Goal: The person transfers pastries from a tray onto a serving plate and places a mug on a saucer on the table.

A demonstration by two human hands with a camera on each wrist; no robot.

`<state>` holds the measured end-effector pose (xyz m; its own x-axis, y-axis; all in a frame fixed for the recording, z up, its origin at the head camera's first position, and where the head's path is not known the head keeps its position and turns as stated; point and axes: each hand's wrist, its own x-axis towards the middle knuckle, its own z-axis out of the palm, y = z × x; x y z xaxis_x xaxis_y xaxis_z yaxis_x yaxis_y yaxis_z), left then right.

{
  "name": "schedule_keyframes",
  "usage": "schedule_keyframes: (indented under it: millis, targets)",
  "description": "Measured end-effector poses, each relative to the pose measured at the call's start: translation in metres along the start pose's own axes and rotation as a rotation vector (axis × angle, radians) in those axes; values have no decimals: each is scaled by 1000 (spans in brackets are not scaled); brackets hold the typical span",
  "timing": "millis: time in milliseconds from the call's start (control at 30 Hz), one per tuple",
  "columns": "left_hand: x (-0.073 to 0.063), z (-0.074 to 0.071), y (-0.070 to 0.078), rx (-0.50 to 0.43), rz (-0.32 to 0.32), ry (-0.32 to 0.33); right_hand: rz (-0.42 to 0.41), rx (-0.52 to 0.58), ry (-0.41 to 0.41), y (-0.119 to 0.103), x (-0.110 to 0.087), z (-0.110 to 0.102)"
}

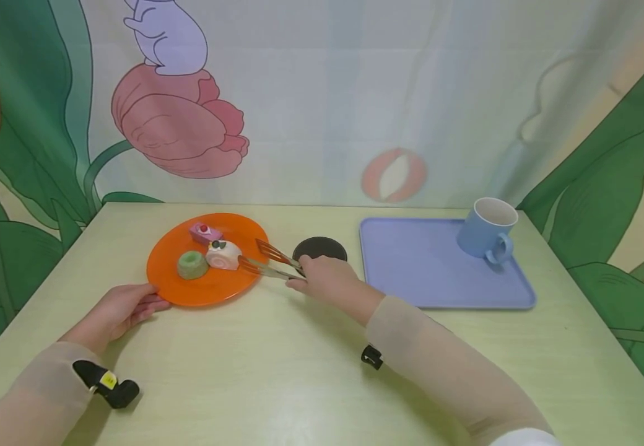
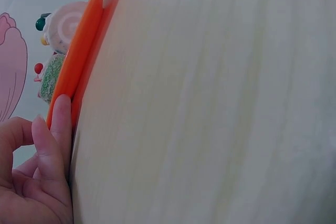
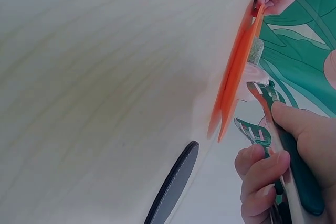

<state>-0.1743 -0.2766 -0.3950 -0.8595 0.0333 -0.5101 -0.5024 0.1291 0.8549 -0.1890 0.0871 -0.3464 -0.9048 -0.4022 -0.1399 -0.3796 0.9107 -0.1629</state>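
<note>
An orange plate [image 1: 210, 292] sits on the table's left side. My left hand [image 1: 124, 310] pinches its near-left rim. Three toy cakes lie on it: a green ring-shaped one [image 1: 192, 266], a white roll cake [image 1: 224, 256] and a pink piece with a red cherry top [image 1: 205, 233]. In my right hand [image 1: 330, 282] I grip metal serving tongs [image 3: 291, 153] with dark green handle covers. Their slotted tips are spread apart, over the plate's right edge, close to the roll cake. Between the tips there is nothing.
A dark round coaster [image 1: 322, 246] lies just beyond my right hand, partly covered by it. At the right is a lavender tray [image 1: 411, 272], with a blue mug [image 1: 480, 232] standing on its far right part. Behind the table hangs a printed curtain [image 1: 311, 124].
</note>
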Motion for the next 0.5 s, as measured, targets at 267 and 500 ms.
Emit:
schedule_keyframes:
  millis: [267,500]
  targets:
    - [0,0,-2,7,-1,5,12,12,22,6,-6,0]
    - [1,0,-1,5,1,3,16,7,24,11,-7,0]
